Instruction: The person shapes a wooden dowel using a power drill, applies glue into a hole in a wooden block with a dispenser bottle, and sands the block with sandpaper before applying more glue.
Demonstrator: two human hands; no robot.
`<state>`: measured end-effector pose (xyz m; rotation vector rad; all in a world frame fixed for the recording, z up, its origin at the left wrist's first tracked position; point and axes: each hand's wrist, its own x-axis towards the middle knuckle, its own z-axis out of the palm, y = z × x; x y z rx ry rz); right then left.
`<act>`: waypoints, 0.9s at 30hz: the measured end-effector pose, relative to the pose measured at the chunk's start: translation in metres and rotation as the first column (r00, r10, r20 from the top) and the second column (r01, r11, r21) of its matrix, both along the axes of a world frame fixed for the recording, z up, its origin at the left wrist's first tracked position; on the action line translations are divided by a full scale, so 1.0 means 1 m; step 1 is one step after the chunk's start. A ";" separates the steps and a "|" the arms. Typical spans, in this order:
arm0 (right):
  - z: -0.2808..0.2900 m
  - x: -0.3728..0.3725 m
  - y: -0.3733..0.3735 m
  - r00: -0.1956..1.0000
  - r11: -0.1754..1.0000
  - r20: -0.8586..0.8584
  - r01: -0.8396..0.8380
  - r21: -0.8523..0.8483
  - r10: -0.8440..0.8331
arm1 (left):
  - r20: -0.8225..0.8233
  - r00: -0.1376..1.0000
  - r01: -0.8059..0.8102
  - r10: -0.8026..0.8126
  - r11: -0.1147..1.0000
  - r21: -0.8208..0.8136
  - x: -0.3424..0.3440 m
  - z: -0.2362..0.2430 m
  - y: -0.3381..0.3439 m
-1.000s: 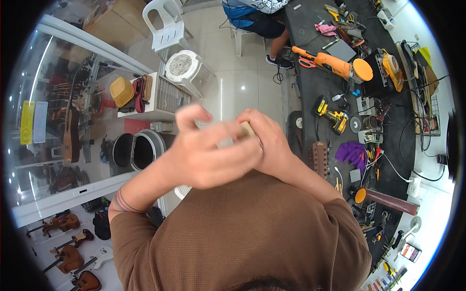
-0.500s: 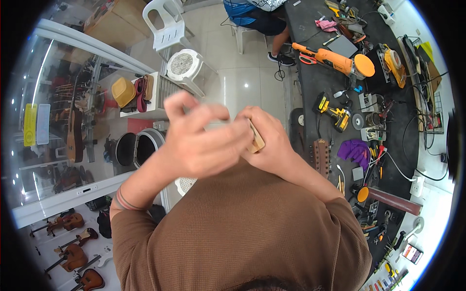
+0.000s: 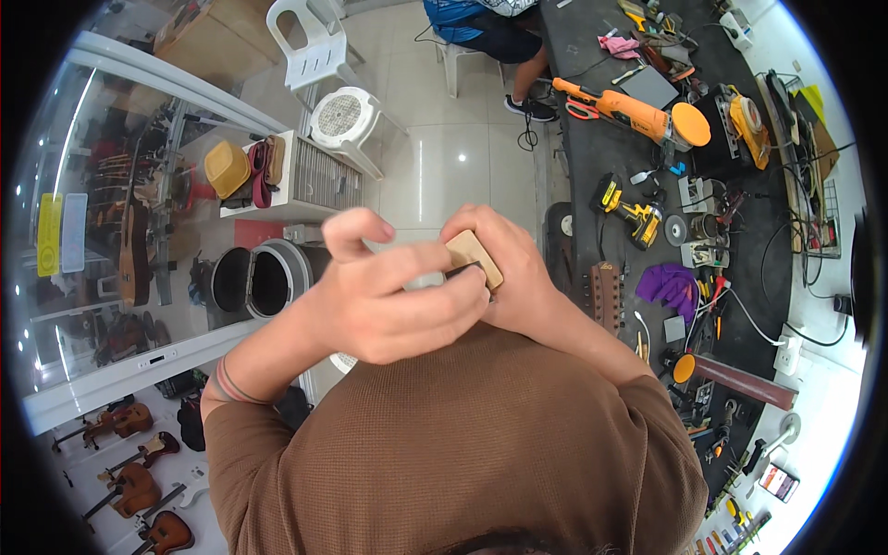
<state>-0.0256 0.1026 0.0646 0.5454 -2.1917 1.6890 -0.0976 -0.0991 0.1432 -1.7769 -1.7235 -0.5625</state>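
Note:
My right hand (image 3: 513, 268) is closed round a small pale wooden block (image 3: 475, 252) with rounded corners, held above my brown shirt front. My left hand (image 3: 398, 287) reaches across from the left, index finger raised and bent, the lower fingers curled onto the block. A small dark edge shows under those fingertips; I cannot make out what it is.
A dark workbench (image 3: 592, 139) on the right holds an orange polisher (image 3: 620, 111), a yellow drill (image 3: 629, 208) and a purple cloth (image 3: 668, 289). Ahead are white plastic stools (image 3: 345, 117) and a seated person (image 3: 490, 42). A glass display case (image 3: 120, 231) stands left, guitars (image 3: 139, 481) below.
The pale block has tilted so more of its flat face shows, and a dark edge has appeared on it. My left fingers have shifted over the block, the index finger still raised.

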 end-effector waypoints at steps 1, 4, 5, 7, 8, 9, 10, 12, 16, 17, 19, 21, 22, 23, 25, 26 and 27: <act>0.001 0.000 -0.001 1.000 1.000 0.000 -0.006 0.002 0.006 | -0.007 0.998 -0.061 0.061 0.998 0.010 -0.007 0.001 -0.003; 0.004 0.000 -0.005 0.994 0.995 0.031 0.101 0.015 -0.102 | 0.039 0.995 -0.094 0.094 0.996 0.002 -0.008 0.001 -0.008; 0.002 -0.001 -0.003 0.999 0.999 0.022 0.035 -0.008 -0.035 | 0.038 0.995 -0.098 0.097 0.995 0.004 -0.009 0.001 -0.008; 0.002 -0.001 -0.002 0.999 0.999 0.011 -0.033 -0.029 0.033 | 0.036 0.988 -0.151 0.150 0.989 0.012 -0.010 0.003 -0.007; 0.004 -0.001 -0.003 0.999 1.000 0.025 0.021 -0.010 -0.021 | 0.034 0.984 -0.176 0.175 0.984 0.014 -0.012 0.005 -0.006; 0.006 -0.001 -0.004 0.996 0.997 0.038 0.075 0.010 -0.075 | 0.058 0.978 -0.199 0.200 0.980 -0.022 -0.016 0.008 -0.009; 0.005 -0.001 -0.003 0.996 0.997 0.037 0.076 0.010 -0.076 | 0.057 0.978 -0.198 0.199 0.980 -0.022 -0.010 0.004 -0.008; 0.002 0.000 0.001 0.999 0.999 0.020 -0.041 -0.034 0.041 | 0.018 0.999 -0.053 0.052 0.996 0.067 0.008 -0.006 0.000; 0.002 0.001 -0.001 0.994 0.994 0.016 0.111 0.022 -0.111 | 0.111 0.987 -0.121 0.116 0.992 0.038 -0.005 -0.005 -0.005; 0.000 0.002 0.001 0.999 0.999 0.012 0.050 0.006 -0.051 | 0.111 0.987 -0.118 0.113 0.992 0.038 -0.006 -0.004 -0.004; 0.000 0.002 0.003 1.000 1.000 0.007 -0.007 -0.009 0.007 | 0.083 0.988 -0.135 0.132 0.991 0.026 -0.008 -0.003 -0.001; 0.001 0.002 0.002 0.994 0.992 0.007 0.111 0.060 -0.112 | 0.090 0.986 -0.144 0.143 0.990 0.003 -0.014 0.000 -0.001; 0.001 0.002 0.003 0.993 0.992 0.007 0.114 0.060 -0.115 | 0.089 0.986 -0.141 0.140 0.990 0.003 -0.012 0.000 -0.001; 0.001 0.003 0.005 0.998 0.998 -0.003 0.059 0.038 -0.059 | 0.083 0.991 -0.109 0.108 0.994 0.006 -0.008 -0.001 0.000; 0.003 0.005 0.005 1.000 1.000 -0.015 0.000 0.019 0.001 | 0.071 0.996 -0.046 0.045 0.999 0.014 -0.001 -0.002 0.001; 0.005 0.006 0.002 0.997 0.996 -0.004 0.073 0.055 -0.072 | 0.069 0.997 -0.045 0.044 0.999 0.014 -0.002 -0.002 0.000; 0.006 0.006 -0.001 0.989 0.985 0.005 0.144 0.090 -0.145 | 0.089 0.994 -0.069 0.067 0.997 0.021 -0.004 -0.002 0.000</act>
